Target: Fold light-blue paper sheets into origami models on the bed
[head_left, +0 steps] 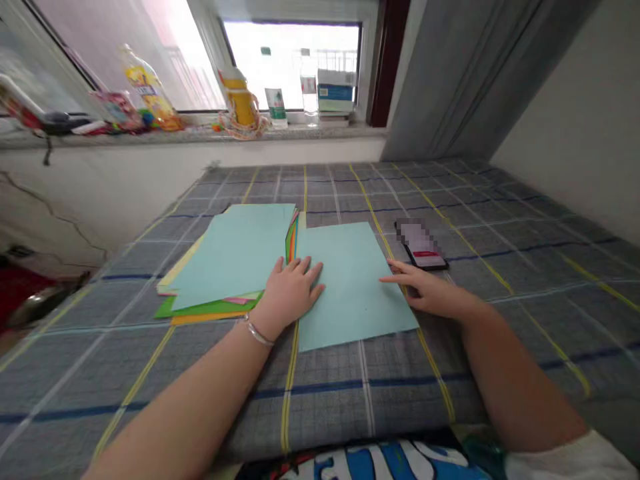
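A light blue sheet of paper [353, 287] lies flat in front of me on the plaid cloth. My left hand [293, 290], with a bracelet at its wrist, rests palm down with fingers spread across the sheet's left edge. Fingers of my right hand [417, 285] are stretched out over the sheet's right edge, and nothing is held in them. To the left is an uneven stack of coloured paper [235, 250], light blue on top, with green, orange, yellow and pink edges sticking out beneath. The stack's right edge is partly hidden by my left hand.
A phone [423, 245] lies just beyond my right hand. The plaid cloth [475, 347] covers the surface. Along the windowsill [310, 133] stand a yellow bottle [243, 100], a tube [276, 107], a clear bottle [309, 87] and stacked boxes [335, 93]. A grey curtain [450, 80] hangs at right.
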`<move>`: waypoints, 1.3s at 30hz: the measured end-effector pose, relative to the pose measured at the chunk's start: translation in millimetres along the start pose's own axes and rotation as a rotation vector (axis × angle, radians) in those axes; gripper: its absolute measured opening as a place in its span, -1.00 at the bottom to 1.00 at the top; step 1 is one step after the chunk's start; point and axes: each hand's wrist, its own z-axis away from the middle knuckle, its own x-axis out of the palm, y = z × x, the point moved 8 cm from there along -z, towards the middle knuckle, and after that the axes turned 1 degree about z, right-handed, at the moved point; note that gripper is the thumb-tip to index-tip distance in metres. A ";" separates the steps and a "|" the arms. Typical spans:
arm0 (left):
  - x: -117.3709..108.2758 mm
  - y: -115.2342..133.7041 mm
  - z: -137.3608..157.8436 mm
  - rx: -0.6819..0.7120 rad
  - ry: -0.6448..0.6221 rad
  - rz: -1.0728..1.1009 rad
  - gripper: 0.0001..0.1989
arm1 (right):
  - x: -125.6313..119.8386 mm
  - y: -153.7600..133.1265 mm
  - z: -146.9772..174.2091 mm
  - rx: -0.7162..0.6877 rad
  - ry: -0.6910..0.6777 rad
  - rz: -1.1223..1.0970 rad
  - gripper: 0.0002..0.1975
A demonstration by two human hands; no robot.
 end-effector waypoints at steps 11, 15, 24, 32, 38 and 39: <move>4.8 -17.7 -11.3 -0.052 0.009 0.243 -0.62 | -22.8 -14.0 -6.0 -0.075 0.204 -0.223 -0.76; 12.7 -32.5 -16.7 -0.093 0.038 0.606 -0.57 | -21.9 5.8 -3.4 0.160 0.247 -0.472 -0.59; 14.0 -38.8 -16.9 -0.278 0.078 1.214 -0.34 | -8.6 40.4 -3.7 0.456 0.373 -0.681 -0.61; 18.8 -36.1 -14.4 -0.343 0.069 1.185 -0.50 | -22.0 24.9 -4.3 0.565 0.368 -0.271 -0.65; 14.0 -25.0 -11.6 -0.364 0.079 0.938 -0.43 | -28.1 25.7 -2.3 0.639 0.387 0.080 -0.72; 13.2 -22.8 -12.0 -0.356 0.083 0.900 -0.42 | -28.0 26.8 -2.2 0.641 0.395 0.122 -0.72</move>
